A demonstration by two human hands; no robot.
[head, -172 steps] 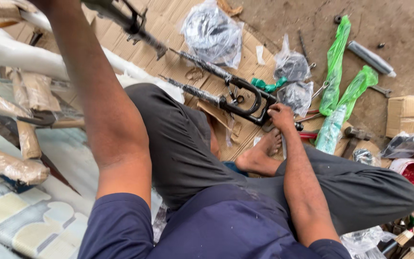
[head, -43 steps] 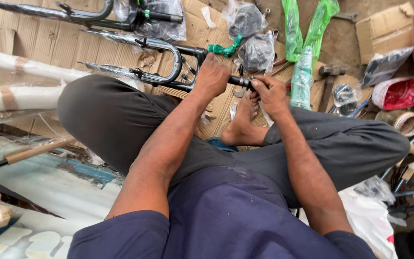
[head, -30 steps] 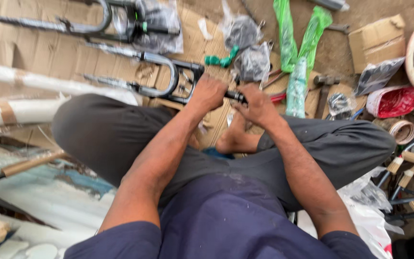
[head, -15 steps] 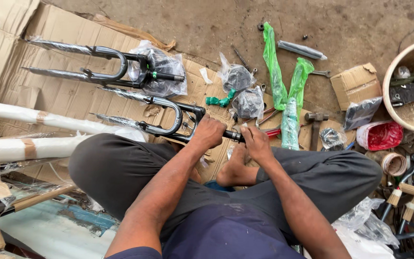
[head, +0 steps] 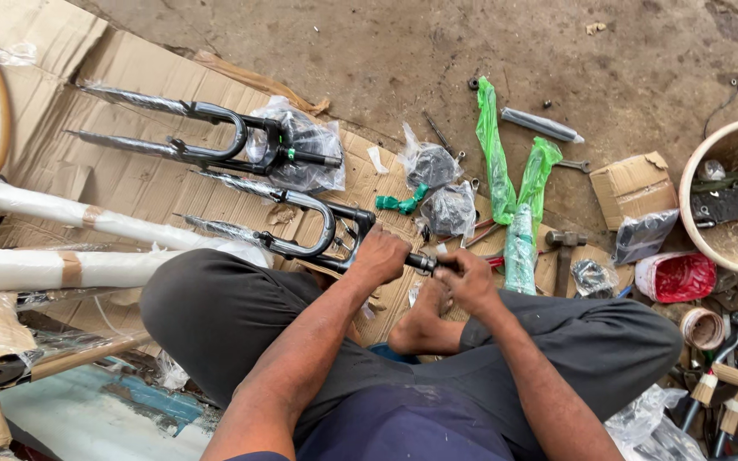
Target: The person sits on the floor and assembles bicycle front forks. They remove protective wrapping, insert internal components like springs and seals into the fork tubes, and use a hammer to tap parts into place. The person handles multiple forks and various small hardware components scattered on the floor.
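Here, well to the left of the hands, white wrapped frame tubes lie across flattened cardboard, and beyond them a second suspension fork rests with a clear plastic bag around its crown. Nearer, the bicycle suspension fork being worked on lies on the cardboard, its legs pointing away to the left and its black steerer tube running right into both hands. The left hand is closed around the fork's crown, just where the steerer begins. Touching it on the right, the right hand is closed on the steerer's free end; whether a small part or tool sits inside that grip I cannot tell. The person sits cross-legged, a bare foot just below the hands.

To do this well, I judge the left hand should pin the crown firmly against the cardboard so the fork cannot roll, while the right hand works square to the tube's axis instead of levering sideways. Keeping the foot clear of the tube end seems wise.

Just right of the hands stands a green-wrapped bottle, then a hammer, and well right a bucket of oddments.
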